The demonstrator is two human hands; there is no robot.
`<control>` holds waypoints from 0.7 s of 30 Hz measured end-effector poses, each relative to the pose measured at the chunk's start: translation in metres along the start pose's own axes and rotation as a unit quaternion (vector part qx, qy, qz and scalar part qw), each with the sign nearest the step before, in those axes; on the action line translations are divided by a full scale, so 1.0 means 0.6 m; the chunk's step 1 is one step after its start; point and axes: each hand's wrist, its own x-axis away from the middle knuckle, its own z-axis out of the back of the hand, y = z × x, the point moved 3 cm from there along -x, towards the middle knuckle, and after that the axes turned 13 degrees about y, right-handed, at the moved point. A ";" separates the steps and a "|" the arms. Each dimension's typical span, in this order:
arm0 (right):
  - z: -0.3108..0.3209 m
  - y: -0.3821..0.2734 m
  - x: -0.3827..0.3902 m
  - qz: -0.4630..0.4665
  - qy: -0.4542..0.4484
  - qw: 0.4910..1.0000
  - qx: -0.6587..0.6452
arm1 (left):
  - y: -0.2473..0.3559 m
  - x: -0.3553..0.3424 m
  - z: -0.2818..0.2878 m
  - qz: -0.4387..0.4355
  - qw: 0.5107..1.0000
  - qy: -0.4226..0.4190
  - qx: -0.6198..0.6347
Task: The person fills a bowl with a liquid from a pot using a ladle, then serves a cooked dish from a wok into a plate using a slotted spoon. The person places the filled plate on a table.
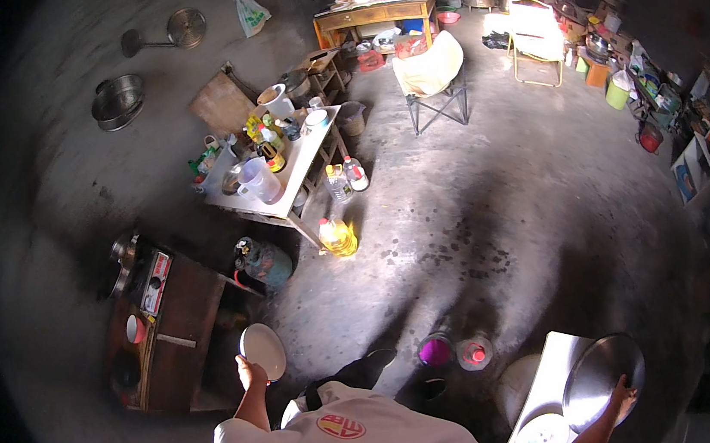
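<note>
Brown cabinet (185,313) on L, white bench (551,375) lower R.
Lg round metal basin (597,382) overlaps bench's R side, can't tell if resting on it; pale round dish (264,352) tilted, near cabinet; R hand (623,401) at basin's R rim, can't tell if gripping; L hand (252,373) closed on dish's lower-L rim.
</note>
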 end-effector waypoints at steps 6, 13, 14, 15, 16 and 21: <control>-0.092 0.067 -0.059 -0.006 0.081 0.997 0.005 | -0.054 -0.034 -0.036 0.004 0.999 0.035 0.020; -0.054 0.068 -0.038 0.036 0.177 0.983 0.029 | -0.090 -0.071 -0.034 -0.072 0.995 0.058 -0.041; -0.013 0.053 -0.018 0.043 0.200 0.978 0.031 | -0.093 -0.079 -0.038 -0.034 0.998 0.043 -0.010; 0.006 0.052 -0.009 0.065 0.206 0.976 -0.007 | -0.093 -0.091 -0.039 0.004 0.999 0.029 0.021; 0.032 0.052 -0.003 0.084 0.216 0.972 -0.046 | -0.083 -0.107 -0.044 0.042 0.998 0.012 0.055; 0.116 0.078 0.006 0.204 0.162 0.936 -0.235 | 0.063 -0.155 -0.050 0.236 0.804 -0.263 0.479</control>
